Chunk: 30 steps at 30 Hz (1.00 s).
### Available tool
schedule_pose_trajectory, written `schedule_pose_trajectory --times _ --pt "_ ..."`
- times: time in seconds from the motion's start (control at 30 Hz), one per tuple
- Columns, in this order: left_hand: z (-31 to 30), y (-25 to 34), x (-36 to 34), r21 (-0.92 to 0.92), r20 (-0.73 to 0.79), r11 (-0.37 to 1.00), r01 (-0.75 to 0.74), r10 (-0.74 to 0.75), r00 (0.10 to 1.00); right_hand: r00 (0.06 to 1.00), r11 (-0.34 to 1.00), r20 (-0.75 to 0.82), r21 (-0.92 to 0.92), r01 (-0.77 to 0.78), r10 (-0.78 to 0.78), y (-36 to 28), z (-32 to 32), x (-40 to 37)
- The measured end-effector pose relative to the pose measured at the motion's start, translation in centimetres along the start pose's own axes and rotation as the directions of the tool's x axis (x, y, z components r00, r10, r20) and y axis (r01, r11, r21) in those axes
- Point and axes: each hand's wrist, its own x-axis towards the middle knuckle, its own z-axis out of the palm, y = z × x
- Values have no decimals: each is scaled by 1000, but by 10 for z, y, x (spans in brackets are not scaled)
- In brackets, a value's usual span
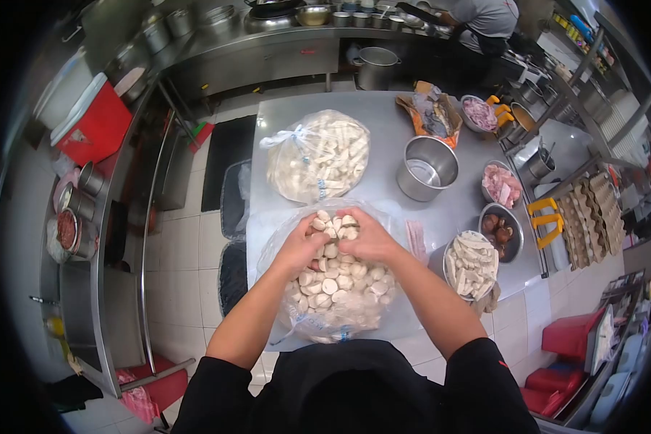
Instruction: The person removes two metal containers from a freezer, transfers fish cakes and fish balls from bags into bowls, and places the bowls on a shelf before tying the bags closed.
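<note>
We see bare tabletop [392,189] between tied bag [330,160] and steel pot [427,168], filled bowl [471,266] blocking right

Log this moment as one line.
left hand: cupping pale pieces | right hand: cupping pale pieces | clear bag: below, holding more | tied bag: ahead, full

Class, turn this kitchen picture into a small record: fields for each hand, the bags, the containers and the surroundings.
Left hand: cupped around pale rounded pieces
Right hand: opposite, cupping the same pieces
Near bag: open clear plastic, more such pieces inside
Far bag: clear plastic, knotted, holding pale strips
Metal pot: on the table, right of the far bag
Container: piled with pale strips, at the table's right
Bowl: brown round items
Background: person in grey top, partly visible
</note>
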Motion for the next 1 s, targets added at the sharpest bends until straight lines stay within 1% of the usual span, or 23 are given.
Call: schedule_pose_trajectory --times 0.07,0.1,0.17,0.2,0.3,0.4,0.5,0.53,0.6,0.67,0.7,0.73,0.8,0.83,0.87,0.9,0.93,1.0 --pt "1 -2 7 -281 1 958 66 -68 998 998 1000 -62 12 -22 23 -1 13 3" --pt "-1 -2 6 -299 -11 950 91 -99 995 996 993 -85 117 -3 13 0 21 5" --pt "8 21 0 -344 -21 931 121 -136 990 989 953 -147 302 42 3 -4 22 9" --pt "15 31 -8 -340 -68 937 81 -111 991 987 948 -162 317 38 14 -7 24 6" --pt "10 33 -15 -265 34 963 39 -31 999 974 954 -224 299 40 30 -13 34 -9" --pt "18 36 -44 -222 -57 972 83 -98 994 935 993 -337 14 120 -108 -27 41 -35" --pt "23 35 -67 -341 -26 938 62 -76 997 932 974 -354 171 146 -78 -46 40 -55" --pt "25 36 -71 -395 -8 917 54 -63 998 956 981 -292 175 85 -30 -53 32 -58" --pt "22 30 -74 -518 100 816 258 -242 965 986 981 -148 190 -49 78 -66 25 -69" --pt "26 22 -87 -505 122 827 247 -216 969 993 982 -115 190 -9 31 -68 21 -75" --pt "30 28 -85 -499 137 834 237 -194 971 995 983 -104 182 14 5 -70 15 -77" --pt "38 43 -76 -491 103 858 153 -117 988 993 982 -115 189 -8 31 -80 5 -83" --pt "57 63 -69 -489 13 872 2 4 1000 976 964 -214 249 88 -33 -77 -21 -77" --pt "64 77 -53 -471 57 882 -35 70 996 963 965 -263 227 127 -65 -77 -45 -66" --pt "70 97 -30 -457 95 886 -82 140 986 946 965 -311 202 165 -97 -77 -69 -56" --pt "80 120 -8 -385 99 918 -94 142 985 925 964 -358 173 200 -128 -77 -92 -45" --pt "91 143 14 -311 102 944 -109 148 984 862 962 -435 -47 268 -261 -58 -116 -24" --pt "116 169 67 -298 112 946 -125 165 980 885 976 -443 83 199 -143 -52 -165 -4"
